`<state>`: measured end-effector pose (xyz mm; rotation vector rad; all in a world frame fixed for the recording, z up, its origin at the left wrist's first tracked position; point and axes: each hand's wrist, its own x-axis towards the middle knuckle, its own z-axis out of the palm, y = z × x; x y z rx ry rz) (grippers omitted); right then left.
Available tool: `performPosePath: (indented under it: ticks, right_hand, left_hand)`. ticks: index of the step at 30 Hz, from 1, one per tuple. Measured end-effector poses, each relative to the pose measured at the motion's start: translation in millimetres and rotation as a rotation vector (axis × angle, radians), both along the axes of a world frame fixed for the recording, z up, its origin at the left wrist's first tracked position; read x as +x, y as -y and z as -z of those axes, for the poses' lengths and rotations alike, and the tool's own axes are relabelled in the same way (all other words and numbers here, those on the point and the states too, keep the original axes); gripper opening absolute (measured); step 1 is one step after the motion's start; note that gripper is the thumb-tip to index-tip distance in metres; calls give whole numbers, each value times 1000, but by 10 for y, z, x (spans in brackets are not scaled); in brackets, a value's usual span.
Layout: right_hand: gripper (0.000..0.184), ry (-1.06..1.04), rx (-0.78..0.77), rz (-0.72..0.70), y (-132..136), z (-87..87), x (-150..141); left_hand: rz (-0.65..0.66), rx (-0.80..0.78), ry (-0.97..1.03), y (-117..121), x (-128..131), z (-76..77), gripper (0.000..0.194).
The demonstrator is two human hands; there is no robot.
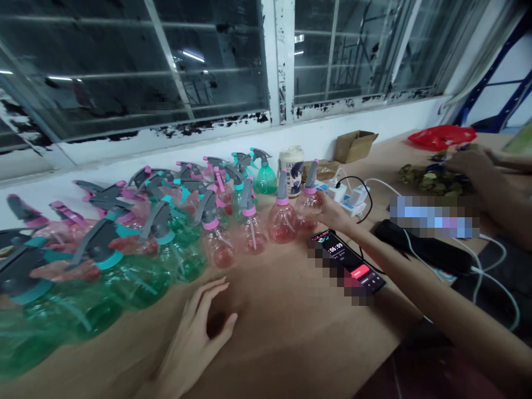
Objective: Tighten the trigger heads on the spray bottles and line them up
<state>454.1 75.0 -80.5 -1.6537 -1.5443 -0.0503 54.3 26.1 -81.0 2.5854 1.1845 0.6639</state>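
Right hand: closed on the right side of a pink spray bottle (306,213) just right of centre. If the hand (332,213) slips or pulls sideways, I'd expect that bottle to knock the pink bottle (282,221) beside it.
Left hand: empty, fingers curved and thumb apart, over the table (270,310) at lower centre. A careless sweep of this hand (193,338) towards the upper left could topple the front green bottles (133,280).
Crowded bottles: packed so close, one fall could tip several; their triggers might snag.
Phone: lies just below the right forearm (399,271); a low swing could shove the phone (349,263).
Cables: the black cable (368,191) loops near the right hand, so a sleeve or wrist might catch it. Liquid spilled near the power strip (353,205) would be worse.
Hard to see: some right fingertips are hidden by the bottle, so I can't judge how firm the hold is. Rear bottles hide one another, the lower-left ones run out of frame, and blocks blur part of the phone. The other person (494,183) is cut off at the right edge.
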Motion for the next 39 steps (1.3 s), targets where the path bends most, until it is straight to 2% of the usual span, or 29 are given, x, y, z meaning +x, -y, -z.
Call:
performPosePath:
  ticks: [3,6,9,12,13,15,17,21,25,30,33,39]
  right_hand:
    - [69,-58,-2,21,33,-27,-17]
    - [65,-97,18,59,138,-128,-11]
    - [68,-107,53,109,332,-302,-16]
    - [69,-117,83,143,606,-513,-165]
    - [67,-137,87,122,705,-579,-268]
    - [62,-165,67,-8,892,-682,-556]
    - [66,-144,51,-175,1041,-733,-917]
    - [72,-83,-80,-345,1179,-679,-1637]
    - [72,-47,-176,-470,1151,-532,-2117]
    - [75,-88,-178,-586,1044,-352,-2465]
    - [73,-66,-168,-627,1005,-279,-2636]
    - [72,-12,-134,-704,998,-214,-2878]
  left_hand:
    - [1,-1,5,2,3,1,37]
    - [7,-10,16,11,-2,1,37]
    - [15,-8,33,22,-10,-1,36]
    - [28,-18,54,40,-12,-20,35]
    - [28,-25,64,50,-10,-35,34]
    - [23,-47,90,80,-5,-88,32]
    - [21,-78,124,122,-5,-173,30]
    - [21,-126,227,230,-81,-406,31]
    - [7,-139,323,342,-284,-607,45]
    - [-26,-142,323,400,-549,-743,66]
    - [-22,-178,349,382,-637,-796,64]
    - [-41,-94,343,341,-676,-844,69]
